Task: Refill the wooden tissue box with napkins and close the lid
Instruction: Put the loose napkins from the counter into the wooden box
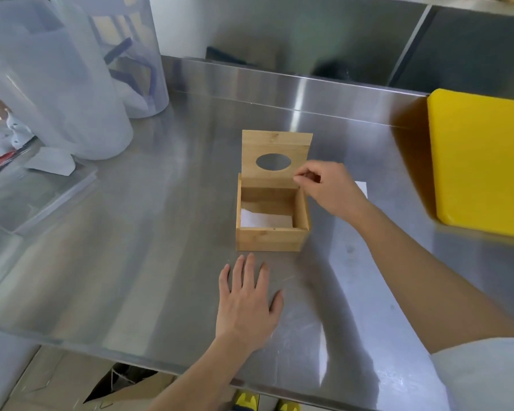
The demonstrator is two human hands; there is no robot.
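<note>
Spreading across the whole view, the brushed stainless-steel tabletop [131,232] carries everything else. At its far left stand tall translucent plastic containers [72,78], and at the right edge lies a thick bright-yellow plastic board [481,164]. Near the middle sits the small rectangular wooden tissue box [270,238], its hinged wooden lid with an oval slot [275,155] standing upright at the far side. Only a thin layer of white napkins [261,219] lies at the bottom, so refilling looks barely begun, and the lid is not yet closed. A white sheet of paper [362,186] peeks out just behind the right wrist; whether it is a napkin supply cannot be told.

The left hand [247,304] rests flat on the tabletop just near of the box, fingers spread wide, holding nothing. The right hand [327,188] is at the lid's lower right corner, fingers [301,176] pinched narrow against the wood.

No readable writing or brand shows anywhere.
</note>
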